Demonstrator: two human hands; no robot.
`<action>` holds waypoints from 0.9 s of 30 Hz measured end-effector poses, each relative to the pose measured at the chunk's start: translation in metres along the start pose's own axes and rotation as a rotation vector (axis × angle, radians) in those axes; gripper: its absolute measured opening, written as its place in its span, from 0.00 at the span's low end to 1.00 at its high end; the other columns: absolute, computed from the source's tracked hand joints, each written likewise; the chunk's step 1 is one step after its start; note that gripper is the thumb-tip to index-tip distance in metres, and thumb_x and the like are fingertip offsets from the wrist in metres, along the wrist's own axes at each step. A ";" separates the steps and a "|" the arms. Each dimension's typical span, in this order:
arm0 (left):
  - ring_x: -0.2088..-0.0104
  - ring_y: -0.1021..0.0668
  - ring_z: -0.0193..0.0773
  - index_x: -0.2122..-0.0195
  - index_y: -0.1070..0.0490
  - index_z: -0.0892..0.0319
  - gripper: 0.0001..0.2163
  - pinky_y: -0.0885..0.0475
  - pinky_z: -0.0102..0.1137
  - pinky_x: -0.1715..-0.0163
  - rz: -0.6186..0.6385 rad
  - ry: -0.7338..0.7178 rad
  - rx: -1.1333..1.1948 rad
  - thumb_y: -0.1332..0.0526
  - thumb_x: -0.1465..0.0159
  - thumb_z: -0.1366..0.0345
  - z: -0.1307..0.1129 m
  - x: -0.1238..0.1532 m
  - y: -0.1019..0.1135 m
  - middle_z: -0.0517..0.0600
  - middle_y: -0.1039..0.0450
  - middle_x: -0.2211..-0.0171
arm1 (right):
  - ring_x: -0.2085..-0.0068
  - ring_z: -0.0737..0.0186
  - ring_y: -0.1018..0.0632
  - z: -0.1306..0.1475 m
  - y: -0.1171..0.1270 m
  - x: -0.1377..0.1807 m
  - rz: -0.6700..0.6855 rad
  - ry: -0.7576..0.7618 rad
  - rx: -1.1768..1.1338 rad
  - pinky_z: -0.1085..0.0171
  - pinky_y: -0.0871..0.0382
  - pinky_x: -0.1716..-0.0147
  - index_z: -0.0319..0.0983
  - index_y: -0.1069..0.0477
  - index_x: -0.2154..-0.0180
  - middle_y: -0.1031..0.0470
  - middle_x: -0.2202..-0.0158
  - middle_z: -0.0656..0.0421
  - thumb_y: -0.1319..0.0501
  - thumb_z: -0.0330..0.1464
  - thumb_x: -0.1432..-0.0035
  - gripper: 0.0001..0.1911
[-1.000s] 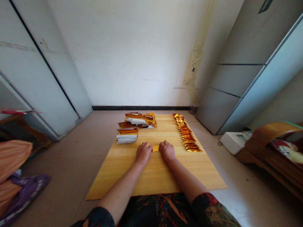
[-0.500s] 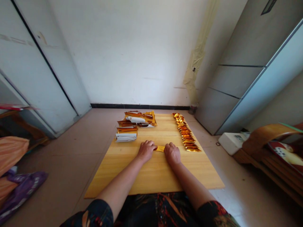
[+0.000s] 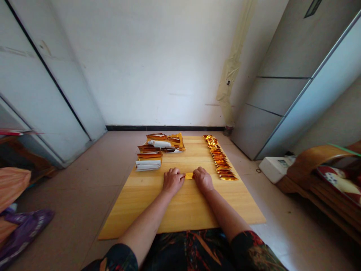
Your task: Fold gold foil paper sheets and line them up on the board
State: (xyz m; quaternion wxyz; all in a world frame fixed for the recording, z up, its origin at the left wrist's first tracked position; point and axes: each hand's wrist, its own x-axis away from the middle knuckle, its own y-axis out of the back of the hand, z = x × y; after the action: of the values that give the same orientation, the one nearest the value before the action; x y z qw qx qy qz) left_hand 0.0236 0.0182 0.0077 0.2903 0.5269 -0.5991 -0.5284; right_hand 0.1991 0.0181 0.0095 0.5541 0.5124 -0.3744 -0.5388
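Note:
Over the middle of the wooden board, my left hand [image 3: 173,180] and my right hand [image 3: 203,179] face each other with curled fingers. Between them they pinch a small strip of folded gold foil paper [image 3: 189,176], one end in each hand. Its ends are hidden under my fingers. Beyond my left hand lie stacks of flat gold and white paper sheets [image 3: 148,165]. To the right of my right hand runs a row of folded, shiny gold foil pieces [image 3: 222,162], with pointed ends, packed close together.
The wooden board [image 3: 135,214] reaches almost to my lap. A pile of gold and brown foil sheets [image 3: 177,139] sits at its far left. On the right are a white box [image 3: 272,169] and a wooden bench [image 3: 304,169]; a purple bag [image 3: 25,229] is on the left.
My right hand has come closer to my left, and less of the gold foil paper shows between them. The view has shifted slightly.

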 end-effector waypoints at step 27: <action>0.41 0.39 0.45 0.57 0.25 0.38 0.11 0.51 0.47 0.42 0.124 0.209 0.067 0.41 0.41 0.56 0.005 -0.009 -0.001 0.45 0.40 0.40 | 0.52 0.48 0.26 0.041 0.024 -0.014 0.222 -0.340 0.000 0.54 0.33 0.57 0.37 0.31 0.52 0.29 0.53 0.46 0.39 0.52 0.53 0.33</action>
State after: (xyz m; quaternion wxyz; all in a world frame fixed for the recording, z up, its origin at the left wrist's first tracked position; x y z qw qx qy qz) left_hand 0.0215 0.0284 0.0072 0.3655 0.5503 -0.6142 -0.4317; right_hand 0.1631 0.0222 0.0426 0.5389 0.3696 -0.5168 -0.5531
